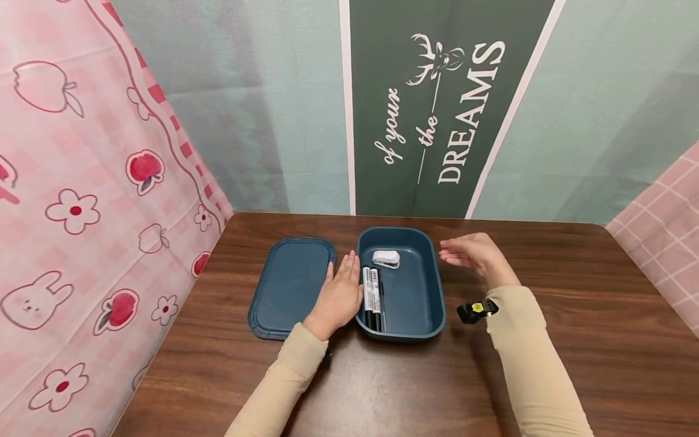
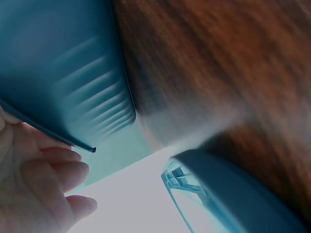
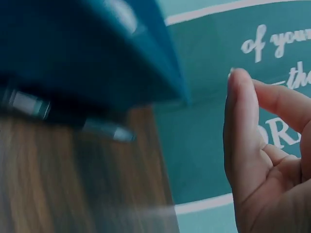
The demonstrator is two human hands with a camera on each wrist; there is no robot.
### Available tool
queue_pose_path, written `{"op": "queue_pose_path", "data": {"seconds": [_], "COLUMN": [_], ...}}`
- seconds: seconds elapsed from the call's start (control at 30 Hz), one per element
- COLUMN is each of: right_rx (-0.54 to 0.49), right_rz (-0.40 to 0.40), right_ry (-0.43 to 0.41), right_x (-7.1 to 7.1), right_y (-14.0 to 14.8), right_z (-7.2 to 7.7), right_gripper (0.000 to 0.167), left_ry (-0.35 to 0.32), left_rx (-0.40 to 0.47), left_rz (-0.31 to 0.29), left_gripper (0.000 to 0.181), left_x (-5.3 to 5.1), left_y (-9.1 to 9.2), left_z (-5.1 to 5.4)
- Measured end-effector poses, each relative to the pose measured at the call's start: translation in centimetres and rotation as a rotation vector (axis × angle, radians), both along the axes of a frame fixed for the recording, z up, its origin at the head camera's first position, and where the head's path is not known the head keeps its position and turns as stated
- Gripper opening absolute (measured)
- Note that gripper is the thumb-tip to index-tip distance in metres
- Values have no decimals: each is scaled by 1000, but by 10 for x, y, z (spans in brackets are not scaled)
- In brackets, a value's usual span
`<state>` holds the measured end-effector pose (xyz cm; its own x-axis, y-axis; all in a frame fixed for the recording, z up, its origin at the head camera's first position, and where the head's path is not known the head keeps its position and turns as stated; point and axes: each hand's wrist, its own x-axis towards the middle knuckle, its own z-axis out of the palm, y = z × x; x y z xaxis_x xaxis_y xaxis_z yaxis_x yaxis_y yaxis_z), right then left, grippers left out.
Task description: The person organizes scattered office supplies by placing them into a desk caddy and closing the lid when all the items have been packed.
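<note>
A dark blue plastic box (image 1: 406, 335) stands on the table, without its lid. Inside it lie a white stapler (image 1: 386, 259), two black-and-white markers (image 1: 371, 297) along the left wall, and a slim dark pen (image 1: 383, 303) beside them. My left hand (image 1: 340, 297) has its fingers extended along the box's left side. In the left wrist view its fingers (image 2: 63, 170) are at the box rim. To the right of the box, apart from its wall, my right hand (image 1: 474, 254) hovers with fingers extended and nothing held. The thumb and fingers (image 3: 243, 126) show in the right wrist view.
Left of the box, the matching blue lid (image 1: 289, 285) lies on the wooden table (image 1: 393, 388), partly behind my left hand. A green curtain (image 1: 409, 200) hangs behind the table's far edge. A blurred dark pen-shaped thing (image 3: 68, 116) shows in the right wrist view.
</note>
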<state>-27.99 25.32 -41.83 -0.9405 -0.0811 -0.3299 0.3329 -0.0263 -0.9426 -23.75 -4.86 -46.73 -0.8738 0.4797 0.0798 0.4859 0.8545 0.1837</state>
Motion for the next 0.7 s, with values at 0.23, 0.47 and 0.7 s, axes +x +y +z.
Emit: {"op": "queue_pose_path", "data": {"seconds": [0.23, 0.47, 0.7], "right_rx": [364, 747, 996], "right_rz": [35, 121, 195], "right_ry": [52, 130, 198], "right_x": [2, 0, -1], "right_y": [3, -3, -15], "right_z": [-21, -34, -39], "right_gripper": [31, 19, 32], "left_ry": [-7, -14, -17], "left_rx": [1, 6, 4], "left_rz": [2, 6, 10], "left_gripper": [56, 56, 56], "left_x": [1, 1, 0], "left_y": [-1, 0, 0], "left_z": [3, 2, 1]}}
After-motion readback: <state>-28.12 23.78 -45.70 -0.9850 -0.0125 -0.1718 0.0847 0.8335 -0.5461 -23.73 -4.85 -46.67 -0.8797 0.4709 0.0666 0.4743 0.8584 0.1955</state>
